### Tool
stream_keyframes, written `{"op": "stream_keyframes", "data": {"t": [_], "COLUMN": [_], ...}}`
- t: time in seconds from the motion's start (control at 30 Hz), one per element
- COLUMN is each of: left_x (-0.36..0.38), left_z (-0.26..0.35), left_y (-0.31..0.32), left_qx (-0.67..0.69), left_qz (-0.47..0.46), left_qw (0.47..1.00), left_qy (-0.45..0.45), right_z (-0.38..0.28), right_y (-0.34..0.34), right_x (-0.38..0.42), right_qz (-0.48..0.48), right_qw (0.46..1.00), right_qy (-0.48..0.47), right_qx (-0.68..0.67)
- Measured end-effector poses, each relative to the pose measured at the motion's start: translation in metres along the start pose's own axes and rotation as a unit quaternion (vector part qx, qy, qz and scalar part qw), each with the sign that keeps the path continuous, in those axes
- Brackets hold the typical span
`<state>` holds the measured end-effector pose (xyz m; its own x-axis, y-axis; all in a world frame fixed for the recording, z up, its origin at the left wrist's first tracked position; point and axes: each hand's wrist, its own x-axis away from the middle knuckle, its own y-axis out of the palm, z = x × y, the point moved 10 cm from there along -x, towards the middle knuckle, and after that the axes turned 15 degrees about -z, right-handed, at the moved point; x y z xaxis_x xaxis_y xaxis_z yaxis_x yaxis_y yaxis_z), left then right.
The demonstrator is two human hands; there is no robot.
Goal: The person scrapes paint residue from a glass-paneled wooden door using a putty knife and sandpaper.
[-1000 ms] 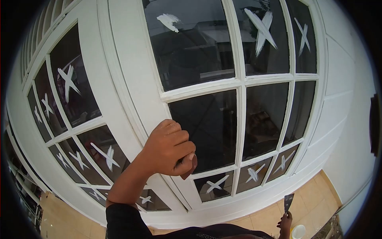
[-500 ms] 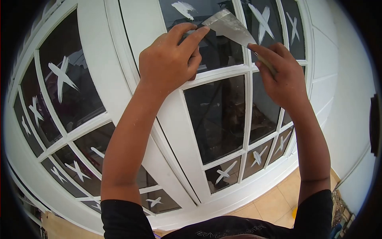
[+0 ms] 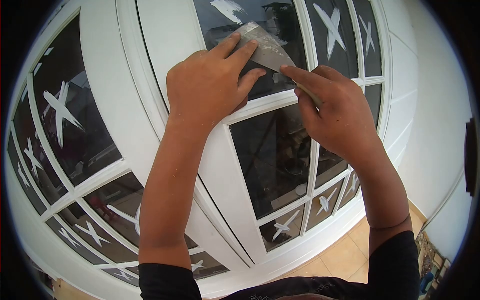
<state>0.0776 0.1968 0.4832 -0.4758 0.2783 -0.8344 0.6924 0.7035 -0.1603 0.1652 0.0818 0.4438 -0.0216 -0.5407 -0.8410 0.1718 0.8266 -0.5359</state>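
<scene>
My right hand is wrapped round the handle of a putty knife, its index finger stretched along the base of the blade. The wide, scuffed metal blade lies over the upper glass pane of the white door, pointing up and left. Two fingertips of my left hand rest on the blade's left part, with the thumb held apart. Lower fingers of that hand are tucked out of sight. Just above the blade, a white paint smear remains on the same pane.
White muntins divide the door into panes. Other panes carry white painted crosses, such as one at upper right and one on the left door. A white wall stands at right, above a tiled floor.
The putty knife has moved left and down, nearer the paint smear. My left fingertips have come onto its blade, and my right hand has moved left and down with the handle.
</scene>
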Motion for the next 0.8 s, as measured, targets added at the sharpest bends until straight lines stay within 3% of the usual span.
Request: {"op": "stream_keyframes", "data": {"t": [0.8], "left_x": [0.003], "left_z": [0.001], "left_y": [-0.002], "left_qx": [0.009], "left_qz": [-0.033], "left_qw": [0.999], "left_qy": [-0.029], "right_z": [-0.006], "right_y": [-0.010], "right_x": [-0.004], "right_qz": [0.043], "right_qw": [0.999], "right_qy": [-0.029], "right_qx": [0.004]}}
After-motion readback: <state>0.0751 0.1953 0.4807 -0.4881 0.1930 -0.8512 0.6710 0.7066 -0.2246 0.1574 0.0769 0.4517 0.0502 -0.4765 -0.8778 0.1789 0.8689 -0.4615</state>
